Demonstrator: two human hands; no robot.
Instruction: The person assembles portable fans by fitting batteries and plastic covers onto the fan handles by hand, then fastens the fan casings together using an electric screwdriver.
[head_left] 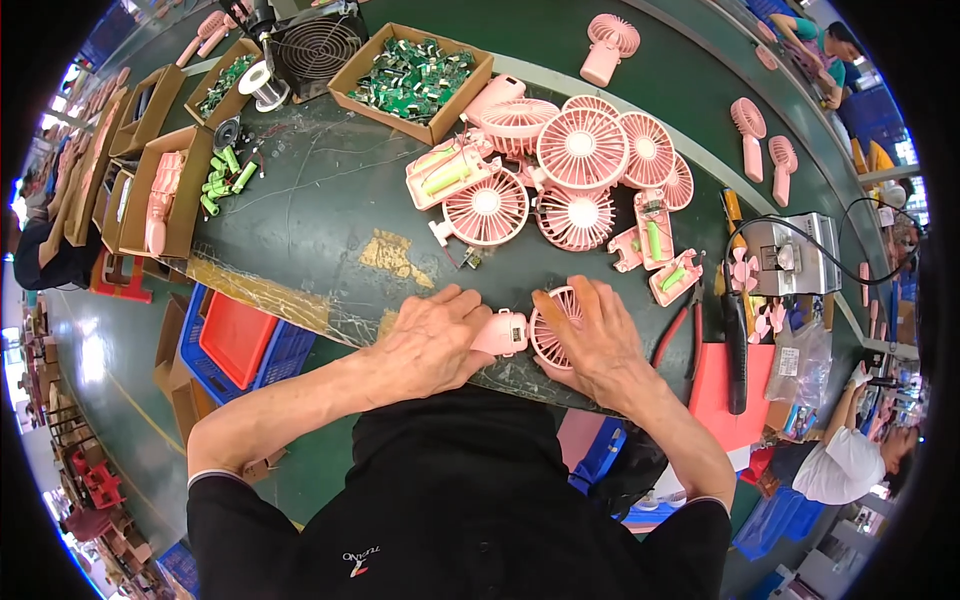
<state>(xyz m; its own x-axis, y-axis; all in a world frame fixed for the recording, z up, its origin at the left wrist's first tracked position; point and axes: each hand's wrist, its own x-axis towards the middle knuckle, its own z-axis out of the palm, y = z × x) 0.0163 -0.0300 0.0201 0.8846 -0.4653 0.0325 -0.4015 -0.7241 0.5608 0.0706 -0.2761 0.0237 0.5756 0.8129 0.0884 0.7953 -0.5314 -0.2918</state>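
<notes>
A pink handheld fan [509,333] lies near the table's front edge between my hands, its handle to the left and its round grille to the right. My left hand [432,335] is closed around the handle, leaving a small dark port area visible at its inner end. Over the grille, my right hand [592,338] has its fingers wrapped, covering much of the cage. Just beyond the hands lies a small circuit piece with wires [469,259]. Farther back is a pile of pink fans [583,147], with opened handle shells [450,172] showing green battery cells.
Circuit boards fill a cardboard box [411,84] at the back. Loose green batteries [229,178] and a solder spool [262,87] sit left. Red-handled pliers [681,335], a black-handled tool [736,340] and a metal-cased device [795,255] are right. Co-workers sit farther off.
</notes>
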